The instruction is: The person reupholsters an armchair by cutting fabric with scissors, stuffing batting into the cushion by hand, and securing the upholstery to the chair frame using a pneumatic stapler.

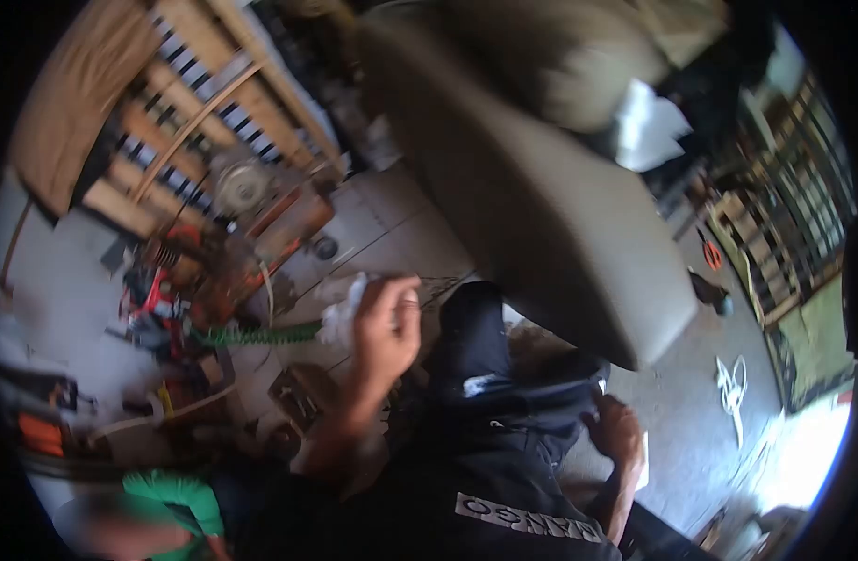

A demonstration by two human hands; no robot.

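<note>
- Left hand: fingers curled, overlapping a white bundle; I cannot tell whether it pinches it.
- Right hand: low, beside the dark trousers; its grip is unclear.
- Padded seat: tilted, ahead of both hands.
- Green coiled hose: left.
- White cord: right, on the floor.

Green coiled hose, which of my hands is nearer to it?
Left. Your left hand is to the right of the green coiled hose in the head view; your right hand is farther right, by your dark trousers.
</note>
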